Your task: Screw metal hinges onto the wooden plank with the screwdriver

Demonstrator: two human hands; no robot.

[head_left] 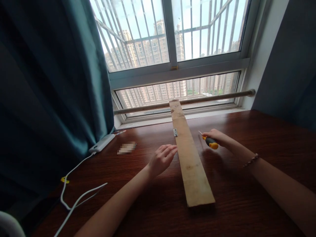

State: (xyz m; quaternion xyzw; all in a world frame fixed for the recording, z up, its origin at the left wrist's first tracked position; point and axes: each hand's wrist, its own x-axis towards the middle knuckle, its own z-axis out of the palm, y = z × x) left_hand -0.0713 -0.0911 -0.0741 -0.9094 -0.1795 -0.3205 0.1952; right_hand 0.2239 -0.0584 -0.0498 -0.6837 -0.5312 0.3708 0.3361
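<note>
A long pale wooden board (191, 161) lies lengthwise before me, its far part reaching toward the window. A small metal hinge (175, 132) sits on its left edge, a little beyond my left hand. My left hand (163, 158) is closed, its fingertips pressed together at the board's left edge; whatever they may hold is hidden. To the right of the board, my right hand (216, 136) grips a screwdriver (211, 142) with a black and yellow handle. Its thin shaft points up and left, apart from the board.
The dark wooden tabletop (148, 187) carries a white power strip (102, 143) with a white cable (74, 168) at left. A pixelated patch (127, 148) lies nearby. A blue curtain (98, 82) hangs at left; a horizontal rail (217, 97) crosses the window.
</note>
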